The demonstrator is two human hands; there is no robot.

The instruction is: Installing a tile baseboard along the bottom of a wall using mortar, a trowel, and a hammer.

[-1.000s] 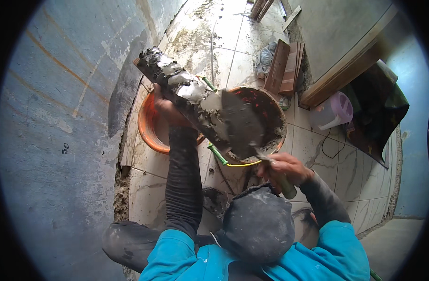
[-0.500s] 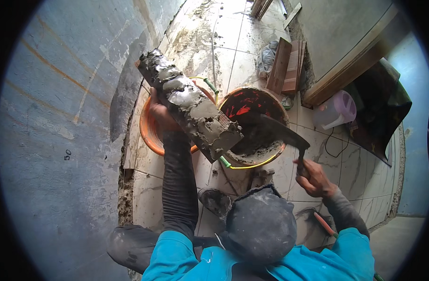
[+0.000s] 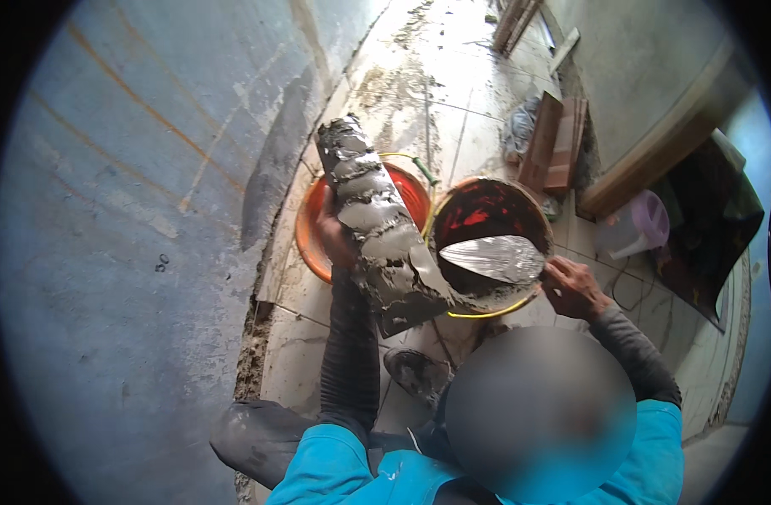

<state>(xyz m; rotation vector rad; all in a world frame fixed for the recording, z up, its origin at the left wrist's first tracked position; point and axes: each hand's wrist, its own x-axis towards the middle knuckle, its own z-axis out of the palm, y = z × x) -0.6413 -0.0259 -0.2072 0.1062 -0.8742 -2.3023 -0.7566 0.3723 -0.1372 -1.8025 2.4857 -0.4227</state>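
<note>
My left hand (image 3: 335, 234) grips a long narrow tile (image 3: 389, 326) from beneath and along its left side. Ridged wet grey mortar (image 3: 375, 202) covers its upper face. My right hand (image 3: 573, 289) is closed around the handle of a trowel (image 3: 496, 257), whose handle is mostly hidden. The trowel's shiny, smeared blade lies flat over the mouth of a mortar bucket (image 3: 544, 220), its tip toward the tile. Mortar at the tile's near right corner overlaps the bucket's rim in view. Behind the tile stands an orange bucket (image 3: 308, 240), partly hidden by it and my left hand.
A blue-grey wall (image 3: 124, 278) rises close on the left. Reddish-brown tiles (image 3: 562, 151) lean beside a wooden post (image 3: 629, 172) on the right. Past them are a clear jug with a lilac lid (image 3: 646, 220) and a dark sheet (image 3: 705, 227). Mortar stains the tiled floor (image 3: 453, 93).
The trowel has come left and turned so its blade lies flat over the bucket, showing a shiny face. The tile is now held more upright in the picture. The whole view has shifted.
</note>
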